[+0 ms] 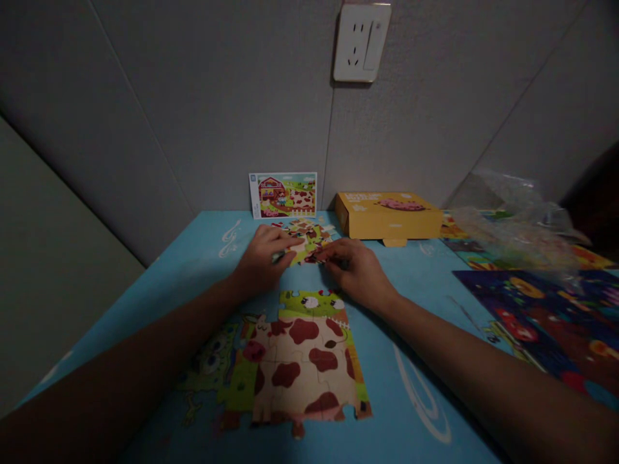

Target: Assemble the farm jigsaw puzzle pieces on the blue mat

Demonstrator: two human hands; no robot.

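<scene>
Your left fingers [285, 243] stand loosely parted from the thumb, their tips resting at the near left side of a pile of loose puzzle pieces [305, 227]. Your right fingers [333, 249] bend inward, thumb drawn toward the index, and touch the pile's near right side; you cannot tell from this view whether they pinch a piece, since the pieces there are small and dim. Pieces lie between your two sets of fingertips and spread just beyond them. Nearer to you than your fingers, with bare table between, lies the joined puzzle section [309, 351], showing a brown-patched cow, two sheep and a white fence, its edges knobbed and notched. Beyond your left fingertips a picture card [286, 195] leans against the grey wall [217, 96]; beyond your right ones sits a yellow box [394, 219]. Farther right of your right fingers lie a clear plastic bag [522, 225] and a dark blue picture [546, 322]. Beneath everything spreads the blue table cover [181, 270], printed with white swirls. High above your fingers is a white socket plate [362, 42].
</scene>
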